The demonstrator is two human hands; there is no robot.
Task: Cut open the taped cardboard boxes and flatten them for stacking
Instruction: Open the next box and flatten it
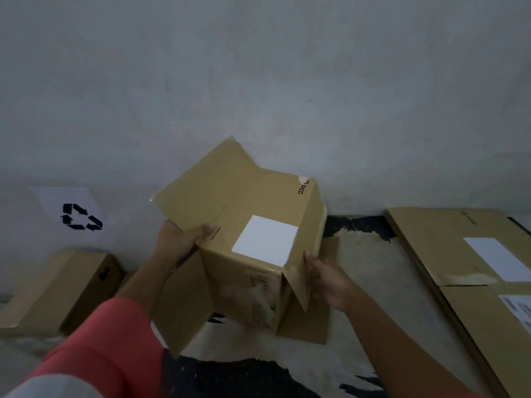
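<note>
Grey wall (258,67) meets worn, paint-patched floor (373,268).

Held box (247,239) centre; closed box (61,288) left, flattened boxes (448,248) right, against wall (258,81).

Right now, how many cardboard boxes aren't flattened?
2: the held box between left hand and right hand, centre; the second box on the floor, left. Others may be hidden.

Right hand (327,280) fingers partly behind box (230,191) flap; flattened cardboard (431,245) cut by right edge; box print unreadable.
</note>
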